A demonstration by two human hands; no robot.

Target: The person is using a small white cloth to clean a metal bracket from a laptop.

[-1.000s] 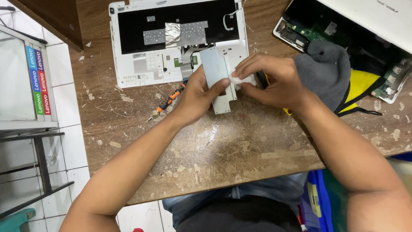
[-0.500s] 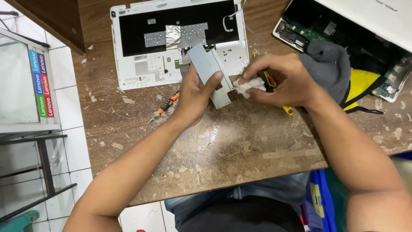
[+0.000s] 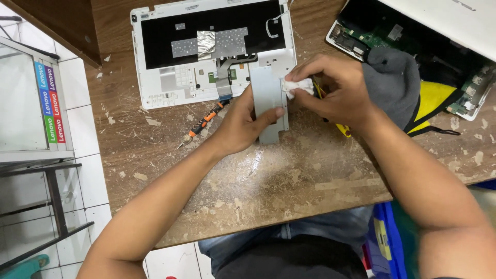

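Observation:
My left hand (image 3: 243,124) grips a flat grey metal plate (image 3: 266,93), thumb across its face, holding it just above the wooden table (image 3: 268,181). My right hand (image 3: 338,90) pinches a small white wad of cloth (image 3: 298,86) and presses it against the plate's right edge. Behind the plate lies a white laptop palm-rest shell (image 3: 155,77), underside up, with a black keyboard backing and a strip of silver foil.
An orange-and-black screwdriver (image 3: 204,121) lies left of my left hand. An opened laptop base with green circuit boards (image 3: 465,98) sits at the top right, with a grey and yellow cloth (image 3: 398,88) over it. A glass-and-metal shelf (image 3: 31,119) stands left of the table.
The plate has swung back from a tilt to nearly upright in my left hand. My right hand with the white wad has shifted slightly along the plate's right edge.

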